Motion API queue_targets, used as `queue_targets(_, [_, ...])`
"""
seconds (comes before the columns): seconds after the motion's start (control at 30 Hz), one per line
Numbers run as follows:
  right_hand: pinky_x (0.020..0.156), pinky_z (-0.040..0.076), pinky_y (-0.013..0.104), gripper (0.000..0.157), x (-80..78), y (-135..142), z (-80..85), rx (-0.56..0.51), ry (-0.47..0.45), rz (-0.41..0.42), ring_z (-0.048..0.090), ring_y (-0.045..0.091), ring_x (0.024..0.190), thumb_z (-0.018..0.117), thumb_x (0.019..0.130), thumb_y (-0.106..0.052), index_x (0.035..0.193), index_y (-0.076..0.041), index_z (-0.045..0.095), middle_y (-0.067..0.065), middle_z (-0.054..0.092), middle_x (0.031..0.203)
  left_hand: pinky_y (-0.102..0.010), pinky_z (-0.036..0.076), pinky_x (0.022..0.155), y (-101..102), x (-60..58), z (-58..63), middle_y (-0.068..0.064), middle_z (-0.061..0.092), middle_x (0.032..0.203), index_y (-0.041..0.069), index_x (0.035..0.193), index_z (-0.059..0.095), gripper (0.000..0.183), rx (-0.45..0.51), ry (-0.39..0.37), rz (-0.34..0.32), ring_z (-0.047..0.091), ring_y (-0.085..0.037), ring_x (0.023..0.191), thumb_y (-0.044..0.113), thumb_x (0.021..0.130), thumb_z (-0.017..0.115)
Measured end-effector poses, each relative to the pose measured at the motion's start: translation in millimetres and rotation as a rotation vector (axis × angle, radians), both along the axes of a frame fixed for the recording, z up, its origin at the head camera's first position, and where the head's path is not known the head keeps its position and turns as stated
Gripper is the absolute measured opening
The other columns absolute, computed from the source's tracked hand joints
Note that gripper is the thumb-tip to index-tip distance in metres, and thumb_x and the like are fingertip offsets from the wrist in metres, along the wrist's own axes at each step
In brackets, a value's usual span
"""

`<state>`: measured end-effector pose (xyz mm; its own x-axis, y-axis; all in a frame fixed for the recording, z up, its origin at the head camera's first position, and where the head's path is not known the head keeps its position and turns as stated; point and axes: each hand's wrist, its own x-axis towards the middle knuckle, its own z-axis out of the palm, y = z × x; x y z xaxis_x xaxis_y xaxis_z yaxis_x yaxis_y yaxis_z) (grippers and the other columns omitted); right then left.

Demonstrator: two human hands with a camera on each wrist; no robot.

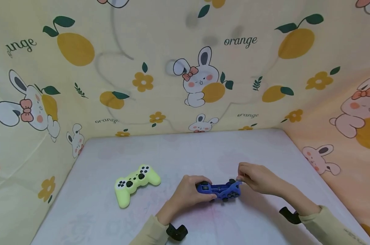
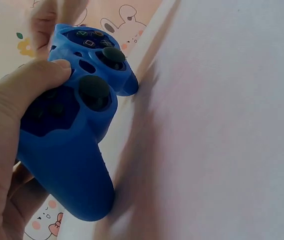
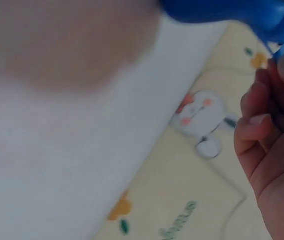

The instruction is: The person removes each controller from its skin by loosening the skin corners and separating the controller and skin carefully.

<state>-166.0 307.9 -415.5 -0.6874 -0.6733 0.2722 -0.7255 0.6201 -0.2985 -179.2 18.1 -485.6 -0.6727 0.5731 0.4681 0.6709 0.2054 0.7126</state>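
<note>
A blue game controller [image 1: 223, 190] in what looks like a soft rubbery cover is held just above the white table. My left hand [image 1: 186, 194] grips its left part; in the left wrist view the thumb [image 2: 57, 70] lies across the front near the middle buttons, and fingers are partly hidden behind. At the other end, my right hand [image 1: 259, 177] pinches an edge of the blue cover [image 3: 280, 51], which is stretched out to a thin strip at the fingertips. Black thumbsticks [image 2: 94, 93] stick up from the controller's face.
A yellow-green game controller [image 1: 138, 182] lies on the white table [image 1: 96, 163], left of my left hand. Fabric walls [image 1: 160, 44] printed with rabbits and oranges stand behind the table and at both sides. Black wrist mounts [image 1: 177, 232] sit at both sleeves.
</note>
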Motion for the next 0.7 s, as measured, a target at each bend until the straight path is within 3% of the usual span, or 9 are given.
queue_targets(0.1, [0.054,0.038,0.020,0.023,2.0,6,-2.5,-0.027,-0.069,-0.013,0.041,0.000,0.065,0.068,0.093,-0.009,0.084,-0.023,0.052,-0.017,0.043,0.078,-0.015,0.049,0.069,-2,-0.2,-0.8,0.012,0.070,0.095,0.013,0.102,0.074,0.036,0.000,0.001,0.004,0.061,0.006,0.082,0.035,0.076,0.087])
queue_targets(0.33, [0.052,0.039,0.019,0.022,3.7,14,-6.6,-0.164,-0.216,0.095,0.042,-0.001,0.064,0.064,0.096,-0.006,0.085,-0.021,0.052,-0.015,0.046,0.075,-0.014,0.049,0.069,-1,0.9,-0.9,0.013,0.070,0.094,0.015,0.100,0.074,0.034,0.019,0.024,0.015,0.060,0.007,0.082,0.034,0.075,0.087])
queue_targets(0.47, [0.050,0.039,0.019,0.018,4.5,20,-6.8,-0.180,-0.336,0.126,0.040,-0.004,0.061,0.061,0.098,-0.009,0.085,-0.019,0.053,-0.016,0.045,0.073,-0.014,0.049,0.065,2,2.2,-0.1,0.014,0.069,0.092,0.014,0.099,0.074,0.034,0.015,-0.001,0.031,0.059,0.008,0.077,0.033,0.074,0.088])
queue_targets(0.7, [0.049,0.039,0.019,0.013,1.4,28,-6.4,-0.185,-0.466,0.162,0.039,-0.004,0.057,0.057,0.101,-0.011,0.088,-0.011,0.055,-0.015,0.045,0.067,-0.016,0.049,0.063,2,3.6,1.6,0.014,0.069,0.092,0.012,0.101,0.075,0.037,0.022,-0.064,0.029,0.060,0.005,0.073,0.034,0.074,0.088])
